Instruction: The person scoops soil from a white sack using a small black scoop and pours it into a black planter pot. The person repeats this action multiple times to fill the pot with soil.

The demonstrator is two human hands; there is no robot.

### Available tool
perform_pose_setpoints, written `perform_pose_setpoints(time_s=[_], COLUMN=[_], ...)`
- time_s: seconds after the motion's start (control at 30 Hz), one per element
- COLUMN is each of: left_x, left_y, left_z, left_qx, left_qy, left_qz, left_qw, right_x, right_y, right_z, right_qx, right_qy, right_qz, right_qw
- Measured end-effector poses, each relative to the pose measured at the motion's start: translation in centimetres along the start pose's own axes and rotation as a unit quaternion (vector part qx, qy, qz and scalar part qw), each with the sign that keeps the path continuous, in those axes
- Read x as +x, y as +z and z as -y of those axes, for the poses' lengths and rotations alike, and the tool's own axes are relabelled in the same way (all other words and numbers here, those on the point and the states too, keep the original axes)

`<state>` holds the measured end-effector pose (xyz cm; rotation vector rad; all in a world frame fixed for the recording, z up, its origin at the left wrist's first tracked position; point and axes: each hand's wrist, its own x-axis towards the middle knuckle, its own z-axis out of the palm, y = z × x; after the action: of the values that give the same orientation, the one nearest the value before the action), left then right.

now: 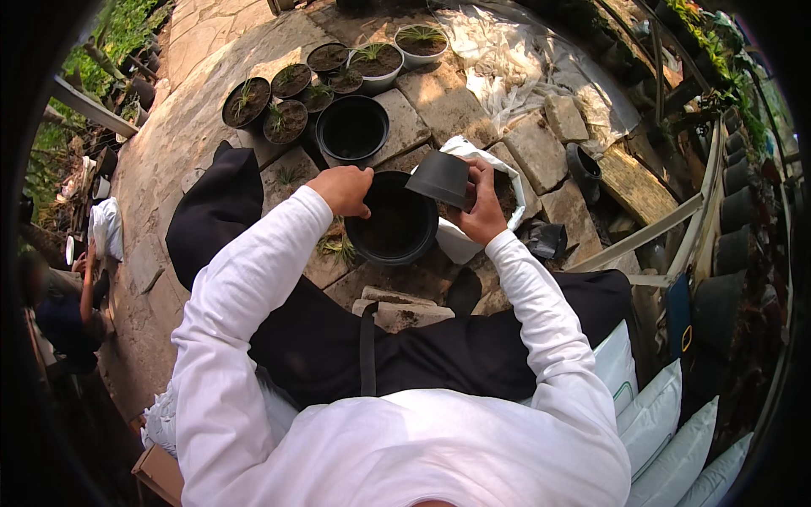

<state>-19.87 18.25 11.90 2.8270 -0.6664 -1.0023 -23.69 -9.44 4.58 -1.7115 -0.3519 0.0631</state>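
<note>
My right hand [483, 206] grips a small black plastic plant pot [439, 179], tilted over, between a large black pot and a white bag. My left hand [345, 192] is at the left rim of that large black pot [393, 253], which has dark contents; whether its fingers hold the rim or something small I cannot tell. Behind the left hand stands another black pot [352, 128] with a dark inside. The open white bag [457, 244] holds brown soil [507, 196] and stands close under my right hand.
Several potted seedlings [247, 101] stand beyond my left hand, some in white pots [421, 45]. Crumpled plastic sheeting [500, 57], loose paving blocks [535, 149] and a wooden board [637, 184] lie ahead and right. Filled white bags [652, 405] are beside me. Another person [70, 310] is at far left.
</note>
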Motion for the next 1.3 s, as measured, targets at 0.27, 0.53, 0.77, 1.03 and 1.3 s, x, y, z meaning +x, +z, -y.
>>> perform_pose_setpoints(time_s=[0.27, 0.53, 0.77, 1.03, 1.3], left_x=[0.2, 0.3, 0.2, 0.3, 0.1], left_y=[0.2, 0.4, 0.2, 1.0, 0.8], left_z=[-0.3, -0.2, -0.5, 0.0, -0.1], left_qx=[0.007, 0.007, 0.016, 0.019, 0.004], left_qy=[0.002, 0.005, 0.000, 0.002, -0.002], left_qz=[0.003, -0.008, -0.007, -0.020, -0.015], left_qw=[1.000, 1.000, 1.000, 1.000, 1.000], right_x=[-1.0, -0.6, -0.8, 1.6, 3.0], right_y=[2.0, 2.6, 5.8, 8.2, 7.4], right_z=[-0.8, -0.4, 0.5, -1.9, -1.4], right_qx=[-0.016, -0.126, -0.236, -0.303, -0.226], right_qy=[0.068, 0.037, -0.074, 0.009, 0.077], right_qz=[-0.054, -0.008, 0.101, 0.191, 0.186], right_qw=[0.996, 0.991, 0.964, 0.934, 0.953])
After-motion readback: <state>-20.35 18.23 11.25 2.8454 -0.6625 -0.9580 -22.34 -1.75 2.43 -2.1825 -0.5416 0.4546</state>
